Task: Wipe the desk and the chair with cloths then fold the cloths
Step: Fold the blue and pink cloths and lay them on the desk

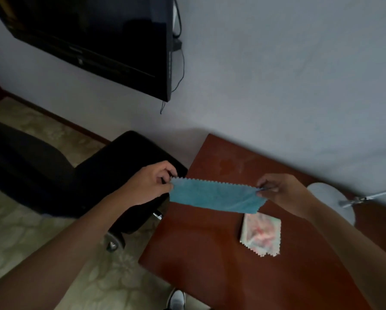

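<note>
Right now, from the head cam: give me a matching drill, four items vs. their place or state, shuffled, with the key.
Items
1. blue cloth
2. pink-and-white cloth
3. black chair
4. television

Places or states
A. mounted on the wall
B. lying folded on the desk
C. held stretched in the air between the left hand and the right hand
D. standing on the floor, left of the desk

Pairs: 1-C, 2-B, 3-D, 4-A
</note>
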The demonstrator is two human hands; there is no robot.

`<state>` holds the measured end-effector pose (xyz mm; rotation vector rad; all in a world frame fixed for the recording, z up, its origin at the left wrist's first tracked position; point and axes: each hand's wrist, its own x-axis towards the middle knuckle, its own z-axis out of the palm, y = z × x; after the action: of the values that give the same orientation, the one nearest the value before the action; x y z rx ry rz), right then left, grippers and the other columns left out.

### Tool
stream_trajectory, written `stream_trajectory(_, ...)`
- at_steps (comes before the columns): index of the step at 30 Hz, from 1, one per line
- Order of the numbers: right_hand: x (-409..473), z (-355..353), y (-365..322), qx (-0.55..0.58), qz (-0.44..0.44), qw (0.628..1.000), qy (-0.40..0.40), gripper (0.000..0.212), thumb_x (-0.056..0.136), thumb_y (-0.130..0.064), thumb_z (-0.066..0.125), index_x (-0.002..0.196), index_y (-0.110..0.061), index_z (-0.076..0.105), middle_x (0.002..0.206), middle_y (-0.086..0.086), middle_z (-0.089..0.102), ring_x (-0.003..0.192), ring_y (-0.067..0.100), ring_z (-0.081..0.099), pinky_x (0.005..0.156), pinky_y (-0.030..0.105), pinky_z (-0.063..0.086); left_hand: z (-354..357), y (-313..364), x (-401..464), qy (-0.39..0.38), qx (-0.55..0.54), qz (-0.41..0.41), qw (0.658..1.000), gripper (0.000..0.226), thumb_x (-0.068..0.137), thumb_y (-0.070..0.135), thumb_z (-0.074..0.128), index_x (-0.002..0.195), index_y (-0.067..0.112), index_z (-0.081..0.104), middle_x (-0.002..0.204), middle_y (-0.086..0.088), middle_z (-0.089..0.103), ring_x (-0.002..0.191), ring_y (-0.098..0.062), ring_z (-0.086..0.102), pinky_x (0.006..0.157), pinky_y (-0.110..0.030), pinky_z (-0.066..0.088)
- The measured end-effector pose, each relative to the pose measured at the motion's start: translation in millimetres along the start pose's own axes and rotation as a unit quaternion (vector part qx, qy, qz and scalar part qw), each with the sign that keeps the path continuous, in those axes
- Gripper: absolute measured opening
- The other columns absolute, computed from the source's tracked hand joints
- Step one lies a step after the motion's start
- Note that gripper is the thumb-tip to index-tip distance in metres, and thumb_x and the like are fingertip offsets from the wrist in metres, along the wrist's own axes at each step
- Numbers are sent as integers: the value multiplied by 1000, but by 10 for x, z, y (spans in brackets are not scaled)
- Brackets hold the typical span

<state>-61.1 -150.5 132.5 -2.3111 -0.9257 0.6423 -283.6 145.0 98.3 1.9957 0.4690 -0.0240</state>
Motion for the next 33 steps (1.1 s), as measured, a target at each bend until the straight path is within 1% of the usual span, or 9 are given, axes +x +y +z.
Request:
stream_trajectory(4, -98, 67, 193, -44, 57, 997, -4, 35, 78, -3, 78, 70, -34, 63, 67, -11, 69, 66, 4, 64, 63, 16, 47, 157, 24, 260, -62, 60, -24, 996, 41, 91, 20, 71, 126, 36, 57, 88, 9, 71, 75, -10, 67, 65, -30, 55)
stream_trajectory(10, 65, 171, 264, -117, 58, 989, 68, 31, 75, -7, 79, 72, -32, 60, 70, -13, 60, 78, 18, 62, 69, 26, 41, 230, 187, 668, -18, 171, -5, 985, 16, 87, 23, 69, 80, 37, 63, 89, 11, 67, 83, -11, 65, 70, -24, 46)
stream_trajectory(14, 85, 178, 306, -94, 44, 987, 125, 24, 73, -4, 78, 77, -25, 66, 72, -7, 65, 76, 22, 64, 69, 31, 47, 173, 301, 688, 80, 115, 18, 990, 16, 85, 15, 68, 78, 29, 64, 85, 15, 68, 69, -5, 69, 60, -25, 51)
stream_trajectory(20, -88, 831, 515, -206, -29, 959, 193, 22, 67, 7, 70, 79, -10, 67, 78, 3, 66, 80, 30, 60, 67, 31, 45, 602, -394, 275, 68, 173, 21, 982, 15, 83, 9, 68, 82, 22, 62, 84, 6, 65, 76, -13, 65, 69, -33, 55)
stream_trajectory(22, -161, 1260, 652, -241, 12, 963, 119, 20, 71, 0, 67, 88, -10, 68, 90, 7, 68, 93, 32, 59, 78, 38, 47, 914, -817, 105, 37, 221, 15, 975, 13, 83, 5, 67, 90, 16, 66, 96, 2, 62, 84, -20, 65, 75, -36, 55)
stream_trajectory(25, -357, 1914, 748, -303, 90, 943, -104, 55, 81, -23, 62, 135, -21, 53, 141, 6, 48, 134, 29, 40, 107, 42, 36, 1297, -1305, -200, -18, 275, -53, 960, 19, 81, 0, 64, 93, 15, 69, 109, -2, 57, 104, -24, 58, 86, -40, 52)
stream_trajectory(27, -427, 2149, 700, -301, 110, 940, -114, 59, 76, -27, 66, 134, -21, 56, 142, 9, 48, 135, 31, 40, 111, 48, 33, 1408, -1391, -286, 8, 266, -99, 959, 25, 79, -1, 62, 94, 18, 68, 109, 0, 55, 106, -25, 56, 85, -42, 51)
stream_trajectory(30, -388, 2266, 537, -317, 86, 943, -47, 44, 66, -19, 65, 108, -12, 73, 117, 15, 65, 113, 37, 57, 101, 54, 42, 1470, -1267, -191, 92, 208, -209, 951, 22, 88, 11, 60, 108, 17, 64, 109, -1, 61, 104, -26, 62, 84, -36, 47)
stream_trajectory(33, -291, 2274, 432, -291, 62, 953, -51, 55, 77, -17, 60, 131, -11, 59, 136, 15, 55, 131, 37, 45, 109, 55, 35, 1593, -1141, -74, 129, 172, -288, 933, 43, 92, 35, 66, 124, 9, 54, 116, -9, 65, 108, -31, 63, 82, -36, 47)
